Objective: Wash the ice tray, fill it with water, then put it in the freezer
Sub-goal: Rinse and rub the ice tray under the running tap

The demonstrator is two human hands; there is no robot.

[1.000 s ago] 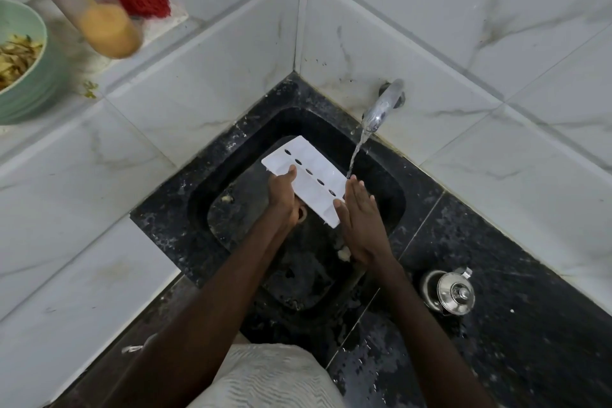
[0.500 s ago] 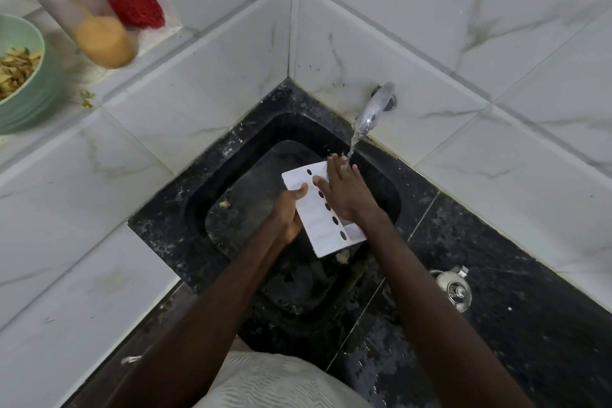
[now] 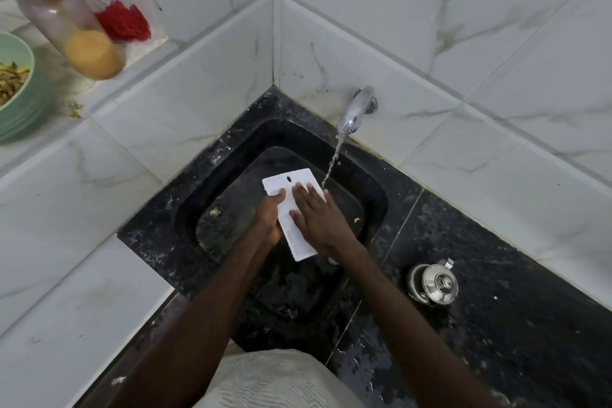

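Observation:
A white ice tray [image 3: 291,228] is held over the black sink [image 3: 205,209], its flat underside facing up. My left hand [image 3: 270,215] grips its left long edge, thumb on top. My right hand [image 3: 316,215] lies flat on the tray with straight fingers spread across its surface. The chrome tap [image 3: 356,111] on the back wall runs a thin stream of water that lands at the tray's far right corner, by my right fingertips.
A steel lidded pot [image 3: 433,283] stands on the black counter right of the sink. On the white ledge at the left are a bottle with orange liquid [image 3: 79,40], a green bowl of scraps [image 3: 15,83] and a red scrubber [image 3: 122,21].
My right hand slid from the tray's right end up onto its surface, then across it. The tray turned so its long side runs toward me and shifted under the stream.

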